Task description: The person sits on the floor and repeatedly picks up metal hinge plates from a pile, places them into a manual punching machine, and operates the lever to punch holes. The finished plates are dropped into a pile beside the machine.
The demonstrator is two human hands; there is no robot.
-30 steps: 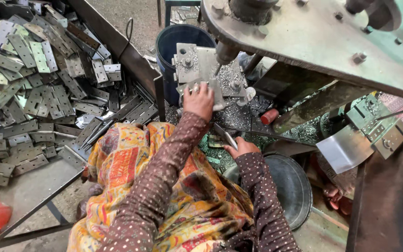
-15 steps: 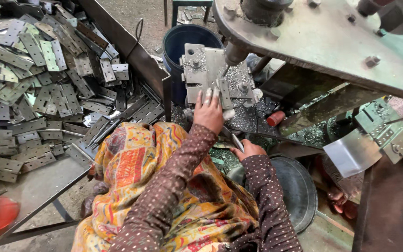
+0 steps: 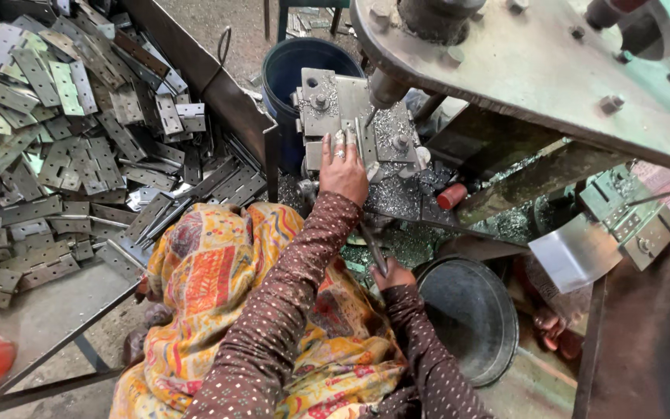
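Gripping a thin metal rod (image 3: 374, 248) low by the lap, right hand (image 3: 394, 275) is closed around it, unchanged. Left hand (image 3: 343, 167) has advanced: arm extended, fingers flat and open, pressing a hinge plate (image 3: 348, 128) onto the press die block (image 3: 350, 116), under the ram (image 3: 388, 87) just beyond.

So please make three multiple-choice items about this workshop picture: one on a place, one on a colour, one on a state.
1. Where does the left hand rest?
A. on the metal press block
B. in the round pan
C. on the hinge pile

2. What colour is the bucket behind the block?
A. red
B. dark blue
C. white

3. What does the right hand do?
A. lies open and flat
B. closes its grip on a thin metal rod
C. holds a hinge

Answers: 1 A, fingers lie on the block; 2 B, its rim is dark blue; 3 B, fist around the rod.
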